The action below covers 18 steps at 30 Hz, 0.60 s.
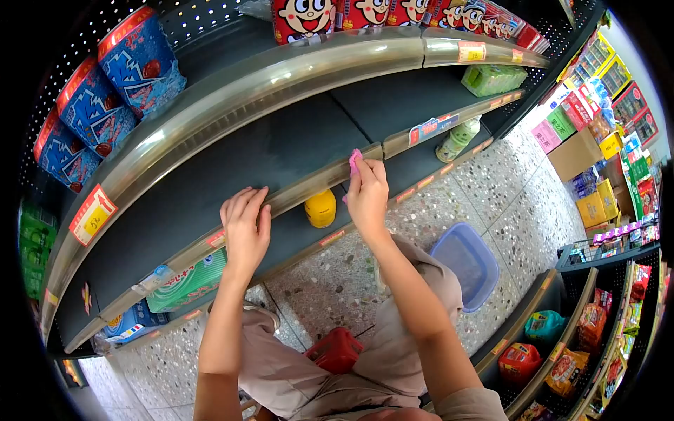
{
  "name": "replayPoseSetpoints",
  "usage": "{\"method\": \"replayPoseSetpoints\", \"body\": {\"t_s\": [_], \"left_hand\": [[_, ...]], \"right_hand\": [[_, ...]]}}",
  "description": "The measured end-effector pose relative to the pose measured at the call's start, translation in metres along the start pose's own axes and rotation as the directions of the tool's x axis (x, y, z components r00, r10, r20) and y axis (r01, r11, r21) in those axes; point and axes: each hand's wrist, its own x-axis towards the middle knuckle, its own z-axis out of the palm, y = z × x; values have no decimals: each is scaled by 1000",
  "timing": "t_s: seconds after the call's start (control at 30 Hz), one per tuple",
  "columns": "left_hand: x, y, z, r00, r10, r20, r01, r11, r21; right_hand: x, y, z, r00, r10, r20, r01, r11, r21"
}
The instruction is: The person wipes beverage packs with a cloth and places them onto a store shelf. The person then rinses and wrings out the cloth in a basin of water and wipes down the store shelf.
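Note:
My right hand (368, 195) pinches a pink cloth (355, 160) against the clear price strip (309, 185) along the front edge of the dark shelf (239, 168). Much of the cloth is hidden by the fingers. Resting on the same strip, further left, my left hand (246, 223) has its fingers stretched over the edge and the thumb apart, with nothing held. A yellow container (321, 209) stands on the lower shelf between my hands. Below my left hand, a green box (187, 282) lies on that lower shelf.
Red cartoon-face packs (305, 19) and blue packages (142, 59) fill the upper shelf. A green pack (493, 79) sits at the right end; a bottle (458, 139) stands below. On the speckled floor are a bluish plastic tub (466, 266) and a red object (335, 349) between my legs.

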Motion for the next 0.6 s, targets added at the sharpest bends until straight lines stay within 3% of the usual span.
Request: {"method": "replayPoseSetpoints", "body": {"t_s": [0.6], "left_hand": [[-2, 2, -4, 1000, -21, 3, 21, 999, -26]], "right_hand": [[-21, -27, 19, 992, -117, 54, 122, 989, -89]]}}
